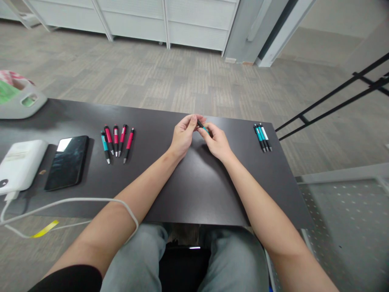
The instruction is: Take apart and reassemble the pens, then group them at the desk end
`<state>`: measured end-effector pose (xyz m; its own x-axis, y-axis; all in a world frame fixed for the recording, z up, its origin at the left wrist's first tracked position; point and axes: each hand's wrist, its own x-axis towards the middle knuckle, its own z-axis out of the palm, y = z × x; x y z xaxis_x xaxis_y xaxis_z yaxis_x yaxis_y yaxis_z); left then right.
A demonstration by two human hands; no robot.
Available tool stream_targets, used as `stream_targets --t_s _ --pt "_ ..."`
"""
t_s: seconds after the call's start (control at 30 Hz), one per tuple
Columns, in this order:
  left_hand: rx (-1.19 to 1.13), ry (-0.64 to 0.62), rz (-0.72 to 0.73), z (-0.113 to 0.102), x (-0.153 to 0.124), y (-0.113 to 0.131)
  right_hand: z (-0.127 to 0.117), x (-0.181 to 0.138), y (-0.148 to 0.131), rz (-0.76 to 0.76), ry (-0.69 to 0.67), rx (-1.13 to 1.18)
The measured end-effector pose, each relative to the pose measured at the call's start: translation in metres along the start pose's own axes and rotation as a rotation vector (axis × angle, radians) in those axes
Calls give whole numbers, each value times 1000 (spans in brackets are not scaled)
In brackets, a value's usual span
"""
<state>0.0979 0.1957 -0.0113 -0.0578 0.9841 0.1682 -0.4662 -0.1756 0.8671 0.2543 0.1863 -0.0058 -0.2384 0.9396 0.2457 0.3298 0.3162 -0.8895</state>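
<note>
Both hands meet above the far middle of the dark table (194,182). Between them is a teal and black pen (206,129), tilted, its ends partly hidden by fingers. My left hand (184,136) is closed on its black end, thumb on top. Fingers of my right hand (217,142) wrap around the teal part. To the left lie several red and black pens (116,136) and one teal pen (105,145), side by side. Near the right edge rest two teal pens (260,137) and a white pen (265,136), close together.
At the left are a black phone (67,162) and a white power bank (22,166), whose white cable (75,199) loops over my left forearm. A white basket (33,103) holding cloth stands at the far left. Black metal bars (328,105) rise beyond the right edge.
</note>
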Motion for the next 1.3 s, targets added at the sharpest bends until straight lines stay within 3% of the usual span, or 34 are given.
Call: stream_targets --t_s 0.43,0.57,1.03,1.3 --pt "26 65 15 -6 0 0 7 2 6 21 15 188" --pt "37 56 10 -6 -1 2 5 2 4 46 58 140" --pt "133 102 -28 -4 3 6 -2 3 -3 64 -28 73" --pt "269 175 105 -20 10 9 -12 2 4 49 39 34"
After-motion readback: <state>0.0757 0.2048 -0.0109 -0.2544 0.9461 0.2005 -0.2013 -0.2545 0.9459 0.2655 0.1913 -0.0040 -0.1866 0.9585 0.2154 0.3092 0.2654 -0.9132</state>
